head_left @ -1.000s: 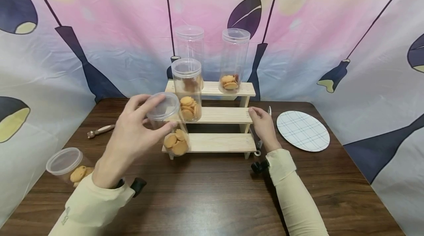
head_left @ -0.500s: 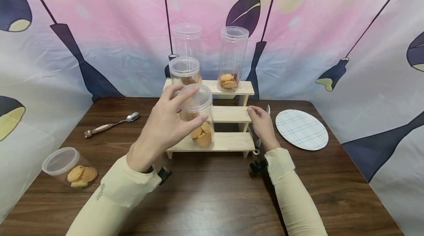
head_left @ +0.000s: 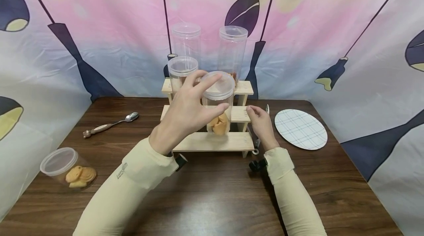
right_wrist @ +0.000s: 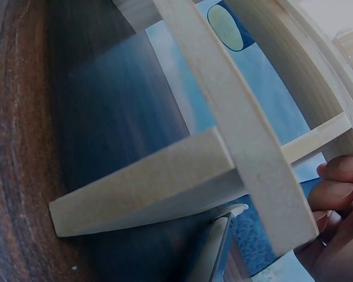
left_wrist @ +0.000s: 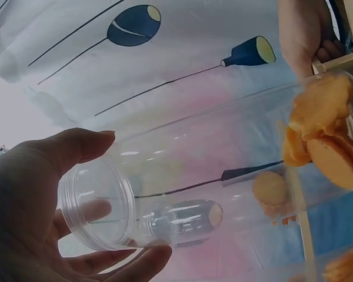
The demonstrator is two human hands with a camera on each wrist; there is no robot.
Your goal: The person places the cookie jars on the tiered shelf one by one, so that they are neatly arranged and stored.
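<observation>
My left hand [head_left: 187,114] holds a clear cookie jar [head_left: 218,98] by its lid, fingers and thumb spread around the rim. The jar is upright with several round cookies at its bottom, in front of the middle tier of a three-tier wooden shelf [head_left: 212,142]. Whether its base touches a tier I cannot tell. In the left wrist view the lid [left_wrist: 97,205] lies between thumb and fingers. My right hand [head_left: 263,127] pinches the right end of the middle tier; the right wrist view shows its curled fingers [right_wrist: 341,197] at the wood. Another jar [head_left: 182,67] on the middle tier is partly hidden behind my left hand.
Two tall jars, one left [head_left: 186,41] and one right [head_left: 233,48], stand on the top tier. On the table's left are a cookie jar [head_left: 61,162] and a spoon [head_left: 112,125]. A checked plate [head_left: 299,129] lies right. A metal utensil [head_left: 267,108] is partly hidden by my right hand.
My left hand has carried the jar rightward and slightly up, from the shelf's left end to its middle right. My right hand stays at the shelf's right end.
</observation>
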